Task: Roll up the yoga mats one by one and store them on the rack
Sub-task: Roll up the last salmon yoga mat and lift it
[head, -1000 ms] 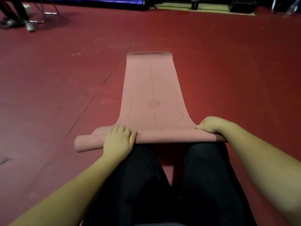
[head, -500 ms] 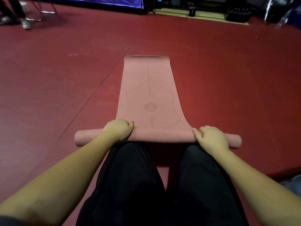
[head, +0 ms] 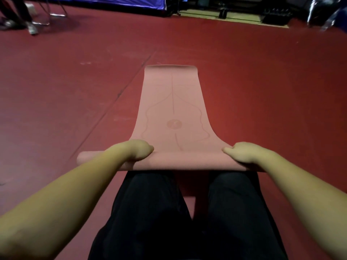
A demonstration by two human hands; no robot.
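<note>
Nearest to the camera are the person's legs in black trousers, kneeling on the dark red floor. Both bare forearms reach forward from the lower corners. Just past the knees lies the rolled part of a pink yoga mat, a thick tube lying across the view from left to right. The left hand sits on top of this roll toward its left side, with the fingers curled over the far edge of the roll and the knuckles up. The right hand sits on the roll toward its right end, also curled over it, the thumb pointing inward along the mat. Beyond the hands the flat part of the mat stretches away on the floor, with thin printed lines and a round mark in the middle; its far end curls up a little. Far away, at the top left, stand metal chair legs and a blue sheet.
</note>
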